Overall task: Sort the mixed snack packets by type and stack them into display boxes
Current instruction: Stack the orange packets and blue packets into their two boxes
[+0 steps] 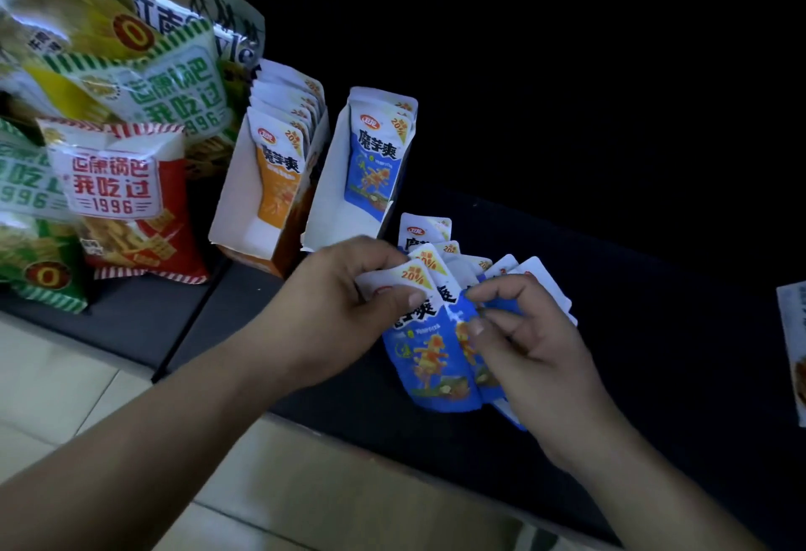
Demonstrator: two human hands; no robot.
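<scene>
From the head camera, my left hand (pixel 344 293) and right hand (pixel 527 341) hold a fanned bunch of blue packets (pixel 429 358) low over the dark desk (pixel 632 310). The left grip pinches the white top of the front packet, thumb on its face and fingers curled behind. The right grip is curled too, fingertips (pixel 477 326) nipping the blue middle of the packets further back in the fan.

Just beyond my left hand stand two open display boxes, side by side and leaning back. The orange box (pixel 231 206) carries a row of orange packets (pixel 279 171) standing upright. The blue box (pixel 325 201) to its right shows one blue packet (pixel 374 166) upright at its front.

Left of the boxes lean a red snack bag (pixel 126 201) and several green snack bags (pixel 174 88). Another packet (pixel 794 350) lies cut off at the right edge. Pale floor tiles (pixel 61 380) show below the desk.
</scene>
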